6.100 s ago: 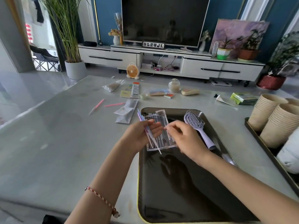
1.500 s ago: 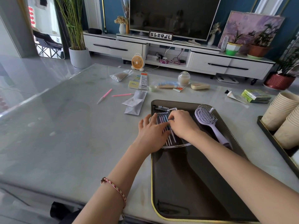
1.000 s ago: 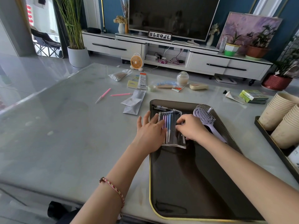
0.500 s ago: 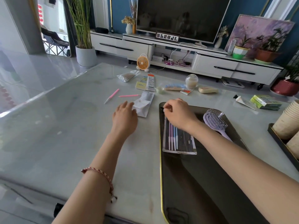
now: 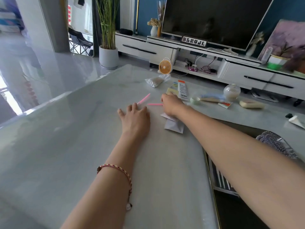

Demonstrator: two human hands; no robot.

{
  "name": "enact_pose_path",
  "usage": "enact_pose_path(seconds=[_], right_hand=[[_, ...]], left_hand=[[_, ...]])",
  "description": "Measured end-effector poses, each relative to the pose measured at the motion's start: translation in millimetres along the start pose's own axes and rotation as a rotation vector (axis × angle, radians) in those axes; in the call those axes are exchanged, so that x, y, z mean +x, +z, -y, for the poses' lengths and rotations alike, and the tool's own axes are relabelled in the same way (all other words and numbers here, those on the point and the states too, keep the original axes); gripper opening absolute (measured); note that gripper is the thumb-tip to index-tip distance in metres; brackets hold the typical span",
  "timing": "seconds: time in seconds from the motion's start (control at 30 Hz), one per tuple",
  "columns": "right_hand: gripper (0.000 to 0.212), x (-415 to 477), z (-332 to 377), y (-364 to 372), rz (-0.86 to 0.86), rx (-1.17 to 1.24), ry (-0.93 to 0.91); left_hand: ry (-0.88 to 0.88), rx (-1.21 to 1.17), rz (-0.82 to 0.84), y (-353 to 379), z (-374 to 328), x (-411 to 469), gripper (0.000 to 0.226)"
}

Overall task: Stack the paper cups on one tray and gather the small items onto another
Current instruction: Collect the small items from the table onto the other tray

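The grey, glossy table [image 5: 66, 146] carries a scatter of small items beyond both hands. The left hand [image 5: 134, 118] lies palm down on it, fingers [image 5: 134, 107] straight and slightly spread, holding nothing. Their tips stop just short of a thin pink stick [image 5: 144, 98] that lies slantwise. A second pink stick [image 5: 155, 104] lies level just beside it, and its right end meets the right hand [image 5: 171, 104]. That hand's fingers curl downward there, but whether they pinch the stick cannot be told.

Flat white paper packets [image 5: 173, 125] lie under the right wrist, partly hidden by the forearm. Farther off are:
- a crinkled clear plastic bag [image 5: 156, 80]
- a yellow card [image 5: 172, 92]
- a long printed packet [image 5: 182, 90] with an orange top
- a small pale tape roll [image 5: 194, 100]
- a blue packet of wooden sticks [image 5: 212, 98]
- a round clear jar [image 5: 231, 92]
- a beige bar [image 5: 250, 104]
- a white tube [image 5: 296, 120] with a black cap

At the lower right, a dark tray [image 5: 207, 164] with a gold rim holds a flat clear case [image 5: 221, 180] of thin sticks and a lilac bristled hairbrush [image 5: 277, 144]. The right forearm crosses both.
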State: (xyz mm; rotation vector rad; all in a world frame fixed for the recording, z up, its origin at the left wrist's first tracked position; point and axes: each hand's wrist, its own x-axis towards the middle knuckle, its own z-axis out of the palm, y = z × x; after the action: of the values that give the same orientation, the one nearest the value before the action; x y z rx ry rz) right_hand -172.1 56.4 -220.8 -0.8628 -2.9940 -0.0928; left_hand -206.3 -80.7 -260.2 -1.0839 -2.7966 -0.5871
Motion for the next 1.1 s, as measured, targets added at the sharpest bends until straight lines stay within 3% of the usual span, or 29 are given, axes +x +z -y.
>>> enact_pose_path(seconds=[0.17,0.3,0.37,0.43,0.5,0.6,0.7,0.83,0.97,1.1], right_hand=[[0.028,5,-1,-8,-0.035,-0.127,-0.219],[0.026,0,2,-11,-0.189,-0.225,-0.271],[0.022,-8,7,-18,-0.342,0.035,-0.236],[0.016,-22,13,-33,-0.420,0.444,-0.186],[0.005,-49,11,-53,-0.366,0.857,-0.119],[0.019,-98,-18,-68,-0.170,1.134,0.030],[0.026,-147,-61,-61,-0.037,1.156,0.243],[0.029,-203,-105,-43,-0.041,1.035,0.410],[0.033,-226,-108,-29,-0.067,0.905,0.427],[0.029,-227,-96,-19,-0.116,0.723,0.371]], left_hand=[[-0.163,-0.231,-0.180,-9,1,14,0.032],[-0.230,-0.305,-0.176,-24,-1,8,0.030],[-0.248,-0.247,-0.128,-30,-1,4,0.029],[-0.252,-0.176,-0.065,-33,2,1,0.026],[-0.250,-0.134,0.003,-38,1,-5,0.024],[-0.230,-0.089,0.069,-47,-4,-14,0.029],[-0.221,-0.053,0.094,-51,-8,-25,0.028],[-0.180,-0.139,0.097,-76,-26,-45,0.023],[-0.044,-0.418,0.055,-102,-74,-96,0.016],[0.012,-0.620,0.227,-82,-115,-140,0.024]])
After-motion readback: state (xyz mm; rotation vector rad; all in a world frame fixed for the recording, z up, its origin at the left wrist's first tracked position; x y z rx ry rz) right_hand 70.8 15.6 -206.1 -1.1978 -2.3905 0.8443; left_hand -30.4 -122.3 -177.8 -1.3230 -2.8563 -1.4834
